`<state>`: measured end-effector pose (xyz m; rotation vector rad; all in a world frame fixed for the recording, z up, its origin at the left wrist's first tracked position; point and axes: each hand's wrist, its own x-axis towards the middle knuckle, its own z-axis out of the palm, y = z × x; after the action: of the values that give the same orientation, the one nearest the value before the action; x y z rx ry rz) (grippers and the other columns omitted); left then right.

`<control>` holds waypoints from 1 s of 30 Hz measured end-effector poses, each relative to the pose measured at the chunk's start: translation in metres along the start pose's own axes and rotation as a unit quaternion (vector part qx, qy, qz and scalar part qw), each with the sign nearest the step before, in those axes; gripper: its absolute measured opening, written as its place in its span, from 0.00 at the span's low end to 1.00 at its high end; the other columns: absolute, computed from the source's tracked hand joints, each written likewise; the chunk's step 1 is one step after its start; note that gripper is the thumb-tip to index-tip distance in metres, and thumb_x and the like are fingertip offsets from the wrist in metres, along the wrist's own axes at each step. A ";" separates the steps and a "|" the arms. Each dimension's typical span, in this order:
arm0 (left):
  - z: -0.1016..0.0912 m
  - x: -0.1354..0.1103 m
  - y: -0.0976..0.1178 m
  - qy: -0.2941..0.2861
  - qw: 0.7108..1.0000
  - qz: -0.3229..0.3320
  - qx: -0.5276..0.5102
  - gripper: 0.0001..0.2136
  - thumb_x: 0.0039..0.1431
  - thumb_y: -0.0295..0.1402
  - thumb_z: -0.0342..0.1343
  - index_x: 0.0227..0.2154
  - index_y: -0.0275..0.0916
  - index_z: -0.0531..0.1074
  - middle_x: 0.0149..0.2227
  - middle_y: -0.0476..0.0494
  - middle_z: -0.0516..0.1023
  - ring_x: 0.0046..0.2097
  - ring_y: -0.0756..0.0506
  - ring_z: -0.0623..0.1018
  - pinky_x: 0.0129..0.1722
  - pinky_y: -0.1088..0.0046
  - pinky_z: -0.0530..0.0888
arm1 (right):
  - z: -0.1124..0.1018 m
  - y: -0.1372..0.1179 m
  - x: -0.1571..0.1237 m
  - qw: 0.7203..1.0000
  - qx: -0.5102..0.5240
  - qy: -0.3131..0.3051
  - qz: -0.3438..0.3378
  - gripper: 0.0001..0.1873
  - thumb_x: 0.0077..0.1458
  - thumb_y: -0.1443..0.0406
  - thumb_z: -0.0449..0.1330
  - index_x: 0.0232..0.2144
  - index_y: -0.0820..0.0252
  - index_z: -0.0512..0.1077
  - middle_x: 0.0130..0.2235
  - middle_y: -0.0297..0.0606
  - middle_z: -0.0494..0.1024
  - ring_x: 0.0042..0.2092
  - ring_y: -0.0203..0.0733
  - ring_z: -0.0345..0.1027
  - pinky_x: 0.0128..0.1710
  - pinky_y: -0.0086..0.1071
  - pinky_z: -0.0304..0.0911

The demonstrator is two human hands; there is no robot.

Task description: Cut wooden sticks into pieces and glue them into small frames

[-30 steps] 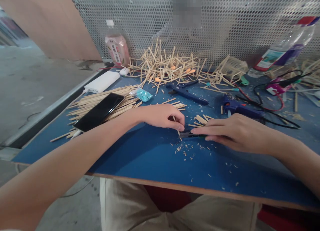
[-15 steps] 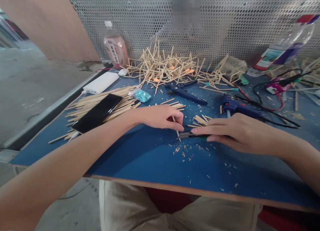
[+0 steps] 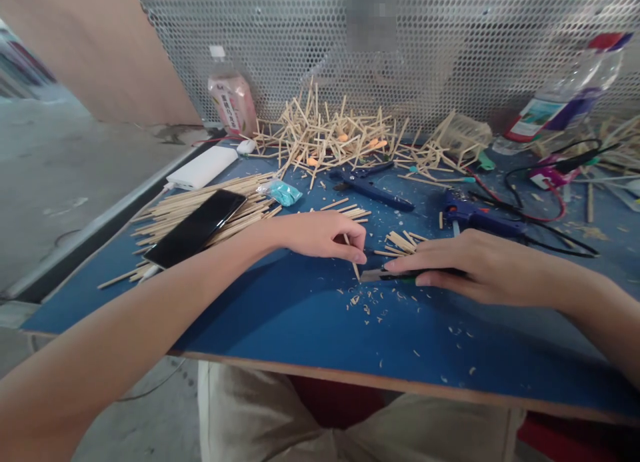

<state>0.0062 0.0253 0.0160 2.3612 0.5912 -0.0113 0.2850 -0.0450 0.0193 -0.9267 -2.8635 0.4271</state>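
My left hand (image 3: 333, 239) pinches a thin wooden stick (image 3: 356, 270), its lower end pointing down toward the blue table. In my right hand (image 3: 465, 265) lies a utility knife (image 3: 375, 274), gripped with the index finger along it and the blade reaching left to the stick's lower end. Curled wood shavings (image 3: 367, 309) are scattered on the table below the blade. Just behind the knife lies a small bundle of short sticks (image 3: 400, 242), partly covered by my right fingers. Another few short sticks (image 3: 353, 212) rest behind my left hand.
A black phone (image 3: 197, 227) lies on long sticks (image 3: 165, 212) at left, near a white power bank (image 3: 203, 167). Blue pliers (image 3: 375, 190), a blue glue gun (image 3: 480, 219) with cables, and a tangled stick structure (image 3: 320, 132) lie behind. Bottles (image 3: 231, 102) stand by the perforated metal panel (image 3: 280, 35).
The knife blade has shifted slightly down along the stick to its lower tip. My left hand and the stick have hardly moved.
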 end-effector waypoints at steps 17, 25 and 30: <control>-0.004 -0.003 0.003 -0.034 0.999 0.004 -0.012 0.08 0.64 0.38 0.55 0.39 0.39 0.73 0.39 0.48 0.80 0.36 0.51 0.76 0.34 0.76 0.67 | 0.001 0.001 0.001 1.000 -0.020 -0.004 0.003 0.21 0.65 0.63 0.54 0.58 0.35 0.69 0.54 0.27 0.79 0.52 0.44 0.75 0.45 0.34 0.68; -0.004 -0.003 0.001 -0.031 0.999 0.023 -0.019 0.07 0.64 0.36 0.55 0.38 0.39 0.74 0.40 0.48 0.80 0.36 0.51 0.76 0.36 0.76 0.67 | 0.006 0.004 0.002 0.999 -0.041 -0.010 0.005 0.23 0.66 0.62 0.53 0.61 0.35 0.65 0.56 0.26 0.76 0.54 0.44 0.73 0.46 0.34 0.67; -0.004 -0.002 0.000 -0.044 0.998 0.029 -0.043 0.07 0.64 0.36 0.55 0.38 0.40 0.74 0.41 0.48 0.80 0.38 0.50 0.77 0.37 0.76 0.68 | -0.003 -0.003 0.003 0.999 0.036 -0.032 0.000 0.23 0.64 0.64 0.56 0.59 0.37 0.68 0.54 0.26 0.78 0.50 0.42 0.76 0.47 0.34 0.69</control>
<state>0.0037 0.0271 0.0195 2.2816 0.4712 -0.0625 0.2810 -0.0447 0.0230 -0.9173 -2.8832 0.5654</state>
